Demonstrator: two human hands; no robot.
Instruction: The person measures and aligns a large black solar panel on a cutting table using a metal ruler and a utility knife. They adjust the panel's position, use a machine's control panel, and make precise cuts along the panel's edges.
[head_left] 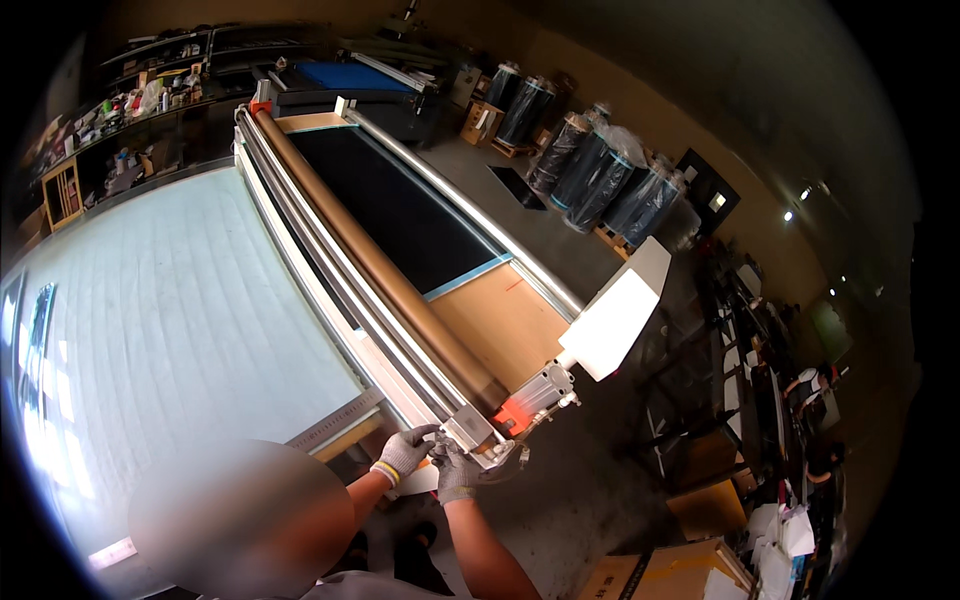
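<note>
Both my hands wear grey gloves and meet at the near end of a long roller frame. My left hand (403,452) grips the left side of a silver metal end block (468,430). My right hand (456,476) holds the same block from below, fingers curled around it. A long brown cardboard roll (380,270) and several silver rails (318,270) run from this block to the far end. An orange part (512,415) and a silver cylinder (546,385) sit just right of the block.
A big white table top (170,320) with a ruler strip (335,422) along its edge lies to the left. A black sheet (400,200) on a brown board lies right of the roll, beside a white panel (615,320). Wrapped black rolls (600,180), shelves (130,110) and cardboard boxes (660,575) stand around.
</note>
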